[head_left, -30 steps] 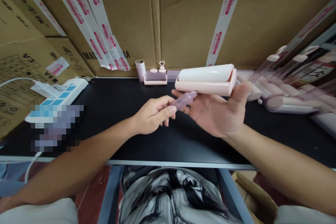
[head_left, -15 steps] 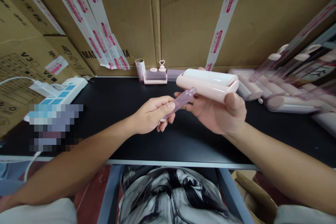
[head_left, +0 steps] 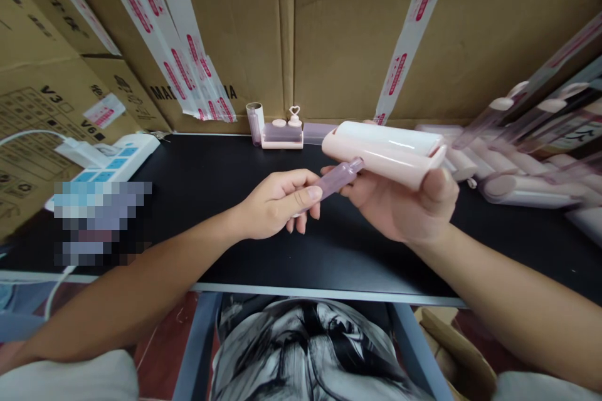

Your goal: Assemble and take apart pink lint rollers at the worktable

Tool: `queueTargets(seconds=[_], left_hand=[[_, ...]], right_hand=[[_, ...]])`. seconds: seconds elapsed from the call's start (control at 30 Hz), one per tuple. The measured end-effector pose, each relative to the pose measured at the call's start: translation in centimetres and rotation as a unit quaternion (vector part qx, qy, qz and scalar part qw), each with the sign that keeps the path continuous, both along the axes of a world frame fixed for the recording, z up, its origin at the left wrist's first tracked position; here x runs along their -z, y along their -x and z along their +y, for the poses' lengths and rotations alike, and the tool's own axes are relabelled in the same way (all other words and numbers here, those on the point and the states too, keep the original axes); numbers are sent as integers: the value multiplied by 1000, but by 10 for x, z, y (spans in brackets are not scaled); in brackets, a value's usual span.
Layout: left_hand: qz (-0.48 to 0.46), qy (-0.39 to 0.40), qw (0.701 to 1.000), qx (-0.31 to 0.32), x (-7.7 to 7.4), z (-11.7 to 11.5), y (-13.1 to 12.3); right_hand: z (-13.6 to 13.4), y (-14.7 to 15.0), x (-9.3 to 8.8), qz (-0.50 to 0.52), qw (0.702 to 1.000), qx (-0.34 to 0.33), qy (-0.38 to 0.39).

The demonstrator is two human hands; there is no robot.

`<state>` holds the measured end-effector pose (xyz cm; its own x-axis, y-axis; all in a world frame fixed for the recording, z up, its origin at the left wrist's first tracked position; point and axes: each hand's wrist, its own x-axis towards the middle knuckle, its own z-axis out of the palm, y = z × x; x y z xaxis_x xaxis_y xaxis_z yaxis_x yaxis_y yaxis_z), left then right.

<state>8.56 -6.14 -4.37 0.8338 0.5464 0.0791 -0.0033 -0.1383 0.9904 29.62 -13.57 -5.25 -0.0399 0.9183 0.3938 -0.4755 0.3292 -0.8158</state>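
Note:
My right hand (head_left: 404, 203) is closed round a pink and white lint roller (head_left: 383, 151), held level above the black table (head_left: 211, 200). My left hand (head_left: 277, 203) pinches a translucent purple handle (head_left: 336, 179). The handle's narrow tip points up and right and touches the underside of the roller's pink shell near its left end. Both hands hover over the middle of the table.
Cardboard boxes (head_left: 329, 31) with pink-printed tape wall off the back. A small pink and purple set (head_left: 281, 135) stands at the back edge. Several more rollers and clear handles (head_left: 512, 169) lie piled at the right. A white power strip (head_left: 113, 163) sits at the left.
My right hand has tilted the roller so its right end dips, and the grip has closed over it. The purple handle's tip has come up against the roller's shell.

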Motion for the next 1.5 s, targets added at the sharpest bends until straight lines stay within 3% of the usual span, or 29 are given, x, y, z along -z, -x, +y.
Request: queueTargets(seconds=[0.2, 0.43, 0.93, 1.1, 1.27, 1.37, 1.5], left_hand=[[14, 8, 1000, 17, 3, -1, 3], [20, 39, 998, 34, 3, -4, 2], [-20, 62, 998, 0, 18, -16, -11], [-7, -38, 998, -52, 16, -9, -11], [92, -230, 964, -93, 8, 11, -3], [138, -280, 945, -93, 7, 18, 0], [171, -307, 933, -81, 5, 20, 2]], right_hand=[[1, -9, 5, -78, 994, 73, -26], [8, -16, 8, -106, 990, 84, -34], [8, 7, 9, -8, 997, 60, -38], [8, 0, 6, -35, 998, 34, -35], [9, -21, 2, -80, 994, -34, 66], [14, -29, 0, -98, 985, -12, 138], [23, -38, -4, -145, 974, 57, 166]])
